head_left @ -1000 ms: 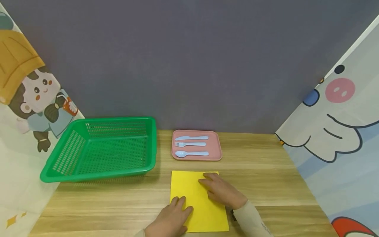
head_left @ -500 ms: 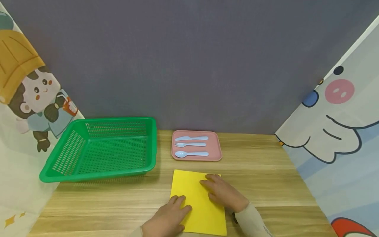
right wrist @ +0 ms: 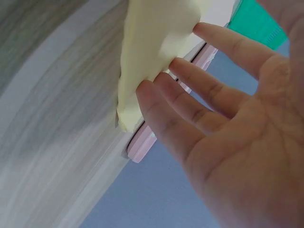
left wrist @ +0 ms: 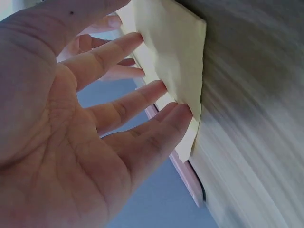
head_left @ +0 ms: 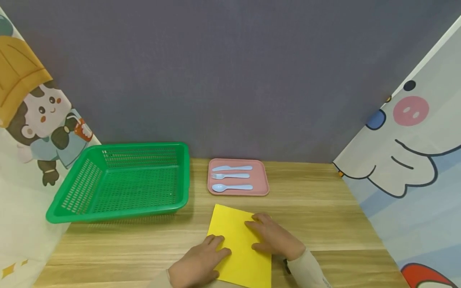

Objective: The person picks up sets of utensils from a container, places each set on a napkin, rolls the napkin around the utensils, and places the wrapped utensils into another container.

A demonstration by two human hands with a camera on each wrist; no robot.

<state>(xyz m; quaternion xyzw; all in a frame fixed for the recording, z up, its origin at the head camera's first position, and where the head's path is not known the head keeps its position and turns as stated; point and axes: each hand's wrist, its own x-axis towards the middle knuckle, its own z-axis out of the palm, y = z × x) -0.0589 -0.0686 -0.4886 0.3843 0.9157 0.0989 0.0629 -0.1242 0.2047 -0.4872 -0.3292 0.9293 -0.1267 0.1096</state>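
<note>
A yellow rectangular sheet (head_left: 240, 260) lies on the wooden table, turned slightly, its far left corner the farthest from me. My left hand (head_left: 198, 262) rests its fingertips on the sheet's left part. On the right part, near the far right corner, the fingertips of my right hand (head_left: 275, 237) press down. Both wrist views show the fingers mostly straight, tips against the sheet, palms raised off it. Just beyond the sheet stands a pink tray (head_left: 260, 178) bearing a light blue knife (head_left: 232, 168), fork (head_left: 232, 176) and spoon (head_left: 232, 187).
A green plastic basket (head_left: 117, 214) with slotted walls stands at the left of the table (head_left: 317, 208). A dark grey panel (head_left: 230, 80) rises behind the table. Cartoon-printed sheets (head_left: 407, 160) border both sides.
The yellow sheet has turned clockwise under both hands, its far edge now slanting down to the right. My left hand has shifted slightly forward and left, my right slightly back and right.
</note>
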